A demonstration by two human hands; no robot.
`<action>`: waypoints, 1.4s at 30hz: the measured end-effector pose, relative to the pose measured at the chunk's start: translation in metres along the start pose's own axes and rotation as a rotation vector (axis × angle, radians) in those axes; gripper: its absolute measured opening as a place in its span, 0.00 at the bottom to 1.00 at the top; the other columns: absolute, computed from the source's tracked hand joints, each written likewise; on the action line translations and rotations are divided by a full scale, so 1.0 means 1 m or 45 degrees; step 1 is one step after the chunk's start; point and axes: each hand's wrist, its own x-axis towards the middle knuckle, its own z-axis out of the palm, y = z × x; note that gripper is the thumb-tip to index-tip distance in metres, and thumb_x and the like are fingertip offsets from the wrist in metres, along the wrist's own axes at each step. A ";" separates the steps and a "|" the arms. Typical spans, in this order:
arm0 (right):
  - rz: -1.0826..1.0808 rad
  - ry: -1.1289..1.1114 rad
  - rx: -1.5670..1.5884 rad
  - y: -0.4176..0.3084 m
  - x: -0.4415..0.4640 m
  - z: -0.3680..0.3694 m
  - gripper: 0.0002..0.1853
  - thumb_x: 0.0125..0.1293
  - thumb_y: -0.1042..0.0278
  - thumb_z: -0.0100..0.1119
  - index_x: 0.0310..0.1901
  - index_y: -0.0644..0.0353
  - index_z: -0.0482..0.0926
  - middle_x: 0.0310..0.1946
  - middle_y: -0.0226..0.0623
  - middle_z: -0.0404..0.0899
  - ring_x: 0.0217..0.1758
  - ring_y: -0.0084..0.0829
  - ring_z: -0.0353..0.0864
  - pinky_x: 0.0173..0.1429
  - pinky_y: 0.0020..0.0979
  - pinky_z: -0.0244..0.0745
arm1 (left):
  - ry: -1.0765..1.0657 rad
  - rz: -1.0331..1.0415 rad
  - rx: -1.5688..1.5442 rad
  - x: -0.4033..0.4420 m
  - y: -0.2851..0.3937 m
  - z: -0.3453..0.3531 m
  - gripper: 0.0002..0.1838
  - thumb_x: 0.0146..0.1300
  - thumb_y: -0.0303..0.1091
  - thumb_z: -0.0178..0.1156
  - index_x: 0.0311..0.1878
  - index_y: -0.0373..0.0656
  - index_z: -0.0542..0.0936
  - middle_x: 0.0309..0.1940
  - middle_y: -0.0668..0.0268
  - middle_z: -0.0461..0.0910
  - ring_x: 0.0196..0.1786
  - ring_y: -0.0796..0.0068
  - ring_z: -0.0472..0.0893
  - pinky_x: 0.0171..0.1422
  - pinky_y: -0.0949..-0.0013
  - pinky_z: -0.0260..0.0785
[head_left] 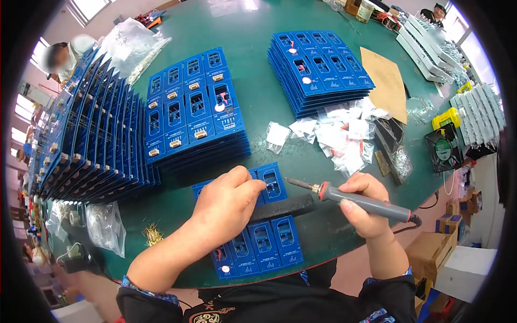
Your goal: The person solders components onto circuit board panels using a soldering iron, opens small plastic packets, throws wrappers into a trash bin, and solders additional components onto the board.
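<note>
In my right hand is a grey soldering iron, its tip pointing left toward a blue circuit board panel. The tip appears just beyond the panel's right edge. A black bar lies across the middle of this panel. My left hand is over the panel's left part, beside the bar, with its fingers curled and pinched together. Whatever those fingers hold, if anything, is hidden. A red mark and a pale round sticker show on the panel's lower left board.
Stacked blue panels stand at left and at back right; upright boards line the far left. Small plastic bags, a solder-covered block, a fan and gold pins lie around. Two people sit across the table.
</note>
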 end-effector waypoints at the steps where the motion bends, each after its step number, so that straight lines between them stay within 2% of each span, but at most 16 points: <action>1: 0.037 0.021 0.023 -0.001 0.001 0.004 0.10 0.53 0.74 0.65 0.37 0.66 0.78 0.27 0.39 0.80 0.25 0.28 0.75 0.30 0.28 0.69 | -0.006 -0.002 0.004 0.001 -0.001 0.001 0.07 0.57 0.21 0.64 0.39 0.40 0.83 0.30 0.60 0.75 0.32 0.60 0.79 0.35 0.63 0.73; 10: -0.102 -0.090 -0.107 0.002 0.009 0.009 0.11 0.50 0.77 0.66 0.37 0.66 0.78 0.27 0.41 0.81 0.25 0.32 0.78 0.30 0.30 0.71 | 0.014 0.006 -0.015 0.000 -0.003 0.007 0.07 0.56 0.21 0.64 0.39 0.38 0.83 0.30 0.60 0.75 0.32 0.60 0.79 0.35 0.63 0.73; 42: -0.127 -0.166 -0.118 -0.001 0.012 0.010 0.11 0.49 0.77 0.65 0.36 0.66 0.77 0.28 0.43 0.81 0.25 0.33 0.79 0.29 0.30 0.72 | -0.002 -0.008 -0.008 -0.002 -0.004 0.004 0.08 0.55 0.20 0.64 0.39 0.38 0.83 0.29 0.61 0.75 0.33 0.61 0.79 0.35 0.63 0.72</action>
